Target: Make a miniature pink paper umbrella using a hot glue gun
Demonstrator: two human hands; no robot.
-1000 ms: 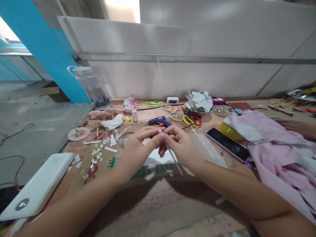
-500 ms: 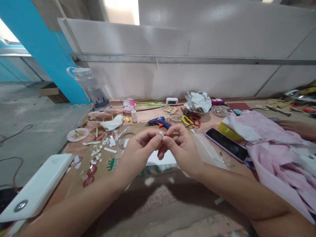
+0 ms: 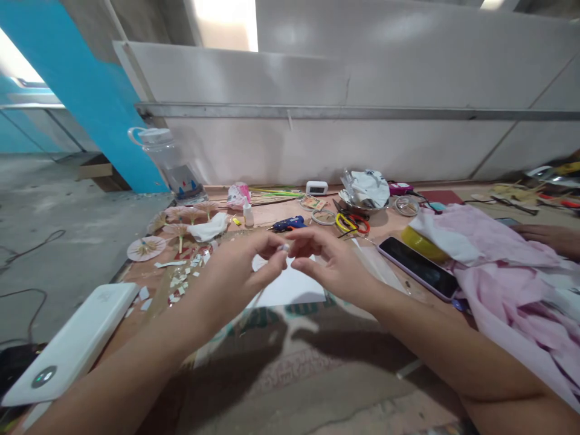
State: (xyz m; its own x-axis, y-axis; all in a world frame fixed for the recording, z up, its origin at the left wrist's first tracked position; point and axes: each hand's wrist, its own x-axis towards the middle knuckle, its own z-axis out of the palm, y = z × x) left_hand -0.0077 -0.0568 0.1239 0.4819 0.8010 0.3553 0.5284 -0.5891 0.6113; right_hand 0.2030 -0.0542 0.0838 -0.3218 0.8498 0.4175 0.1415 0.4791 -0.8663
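Between the thumb and forefinger of my left hand (image 3: 240, 266) is a small white rolled piece (image 3: 284, 248), too small to make out whether it is paper. My right hand (image 3: 338, 263) is close beside it, thumb and fingers apart, the fingertips almost reaching the piece. Both hands hover over a white paper sheet (image 3: 294, 287) lying on printed brown cardboard (image 3: 312, 356). Just beyond them lies a blue glue gun (image 3: 288, 224), partly covered by my fingers. White paper scraps (image 3: 180, 281) are scattered to the left.
Small pleated fans (image 3: 145, 248), a water bottle (image 3: 174, 166) and a white power bank (image 3: 70, 344) stand or lie left. Pliers with yellow handles (image 3: 345, 222), a phone (image 3: 417, 267) and pink cloth (image 3: 502, 266) are right. Another person's hand (image 3: 550, 237) rests at far right.
My right hand has come off the small white piece, and its thumb and fingers have parted. My left hand keeps the piece and has shifted slightly left.
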